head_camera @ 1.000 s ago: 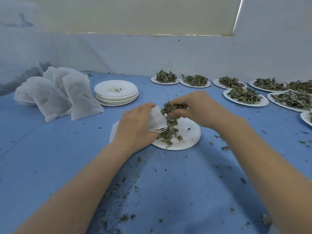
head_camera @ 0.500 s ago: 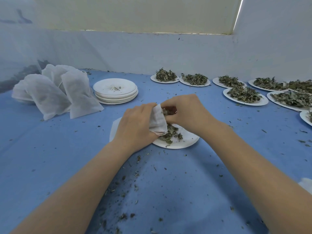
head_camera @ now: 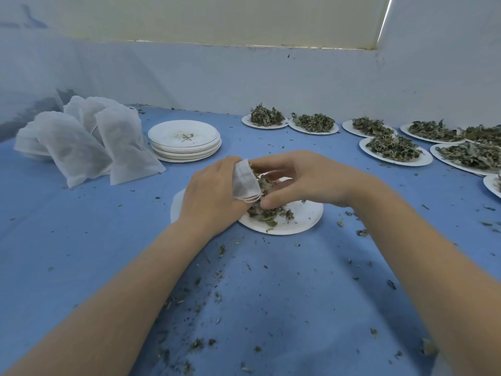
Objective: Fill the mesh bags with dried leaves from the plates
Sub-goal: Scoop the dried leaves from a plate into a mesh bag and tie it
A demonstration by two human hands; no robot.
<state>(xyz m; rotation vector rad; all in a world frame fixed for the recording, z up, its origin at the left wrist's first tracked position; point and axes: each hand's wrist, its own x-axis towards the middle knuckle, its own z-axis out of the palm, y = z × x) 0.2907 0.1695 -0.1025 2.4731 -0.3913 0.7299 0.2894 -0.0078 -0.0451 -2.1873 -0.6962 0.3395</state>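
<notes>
My left hand (head_camera: 210, 195) grips the bunched mouth of a white mesh bag (head_camera: 245, 181) over a white plate (head_camera: 301, 215) in the middle of the blue table. The rest of the bag lies flat under that hand. My right hand (head_camera: 303, 180) is curled at the bag's mouth, fingers and thumb around a clump of dried leaves (head_camera: 264, 185). More dried leaves (head_camera: 268, 214) lie on the plate below the hands. How much is inside the bag is hidden.
Several filled white mesh bags (head_camera: 81, 139) stand at the back left. A stack of empty plates (head_camera: 185, 141) sits beside them. Several plates heaped with dried leaves (head_camera: 394, 149) line the back right. Leaf crumbs litter the blue cloth (head_camera: 271, 294).
My right hand carried a pinch of leaves from above the plate to the bag's mouth and now works at it. The left hand keeps its hold on the bag.
</notes>
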